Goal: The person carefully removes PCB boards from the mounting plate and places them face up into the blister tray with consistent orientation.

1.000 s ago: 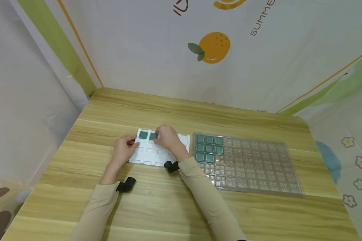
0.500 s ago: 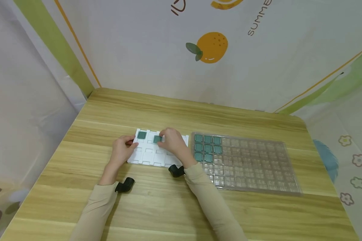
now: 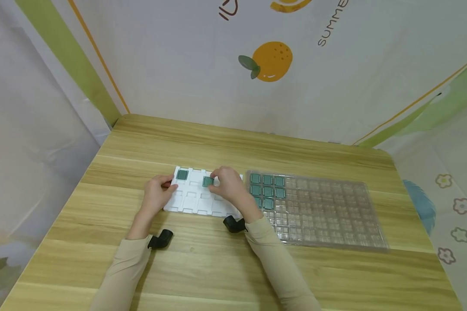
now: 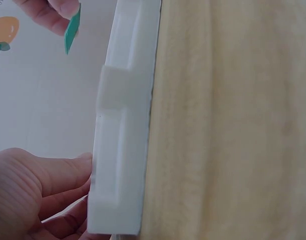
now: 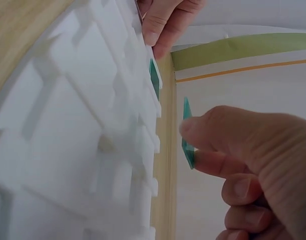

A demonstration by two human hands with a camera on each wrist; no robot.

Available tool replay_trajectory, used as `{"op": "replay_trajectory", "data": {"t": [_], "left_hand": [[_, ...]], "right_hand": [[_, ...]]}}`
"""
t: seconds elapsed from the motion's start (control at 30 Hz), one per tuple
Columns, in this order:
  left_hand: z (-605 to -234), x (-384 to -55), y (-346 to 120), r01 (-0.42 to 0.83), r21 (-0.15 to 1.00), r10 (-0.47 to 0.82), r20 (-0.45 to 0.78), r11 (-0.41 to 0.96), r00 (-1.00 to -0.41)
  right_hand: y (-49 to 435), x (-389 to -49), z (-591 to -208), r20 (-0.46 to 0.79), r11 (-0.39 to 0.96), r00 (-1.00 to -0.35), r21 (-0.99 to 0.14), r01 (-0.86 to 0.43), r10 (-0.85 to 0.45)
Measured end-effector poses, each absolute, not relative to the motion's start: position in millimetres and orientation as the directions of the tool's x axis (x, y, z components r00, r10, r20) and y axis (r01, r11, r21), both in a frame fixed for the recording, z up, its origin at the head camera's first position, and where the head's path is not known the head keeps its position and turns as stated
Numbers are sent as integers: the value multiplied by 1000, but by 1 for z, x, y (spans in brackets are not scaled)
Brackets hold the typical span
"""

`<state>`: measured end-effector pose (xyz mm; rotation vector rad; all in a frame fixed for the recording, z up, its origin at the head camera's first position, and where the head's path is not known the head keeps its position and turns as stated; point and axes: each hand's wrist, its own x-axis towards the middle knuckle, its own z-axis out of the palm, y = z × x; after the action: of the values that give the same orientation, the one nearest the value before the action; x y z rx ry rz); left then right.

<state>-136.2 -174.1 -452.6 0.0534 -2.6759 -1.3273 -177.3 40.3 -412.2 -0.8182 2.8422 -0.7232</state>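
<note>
My right hand (image 3: 233, 189) pinches a small green square circuit board (image 3: 207, 181) between thumb and fingers. In the right wrist view that board (image 5: 187, 142) is tilted on edge and stands clear of the white plastic tray (image 5: 77, 135). With thumb and fingers, my left hand (image 3: 156, 193) holds the left edge of this white tray (image 3: 196, 203), which lies on the table. Another green board (image 3: 182, 175) sits in its far left pocket. The right hand hides part of the tray's right side.
Right of the white tray lies a large clear plastic tray (image 3: 327, 211), with several green boards (image 3: 267, 191) in its left pockets. Both rest on a wood-grain table (image 3: 194, 268). A printed curtain (image 3: 179, 65) hangs behind. Black wrist mounts (image 3: 161, 239) project from both sleeves.
My right hand has lifted the green board out of the tray's second far pocket and moved right with it. The left hand stays on the tray edge.
</note>
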Motion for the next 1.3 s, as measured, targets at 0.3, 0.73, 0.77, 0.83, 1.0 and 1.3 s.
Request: {"op": "replay_trajectory", "data": {"t": [0.3, 0.73, 0.77, 0.83, 1.0, 1.3], "left_hand": [[-454, -136, -174, 43, 789, -98, 130, 613, -987], [-455, -136, -174, 36, 788, -101, 124, 614, -987], [-454, -136, -174, 35, 789, -101, 123, 614, -987], [-453, -136, -174, 34, 790, -99, 120, 612, -988], [-452, -136, -174, 45, 791, -91, 127, 610, -988], [-453, -136, -174, 41, 791, -94, 124, 611, -988]], "right_hand": [[58, -170, -412, 52, 749, -860, -467, -470, -507], [91, -158, -408, 22, 773, -896, -496, -395, -444], [94, -157, -407, 22, 774, -896, -495, -394, -443], [99, -155, -406, 27, 771, -898, -503, -392, -439], [114, -150, -406, 55, 766, -898, -501, -402, -436], [149, -142, -407, 78, 768, -899, -491, -411, -431]]}}
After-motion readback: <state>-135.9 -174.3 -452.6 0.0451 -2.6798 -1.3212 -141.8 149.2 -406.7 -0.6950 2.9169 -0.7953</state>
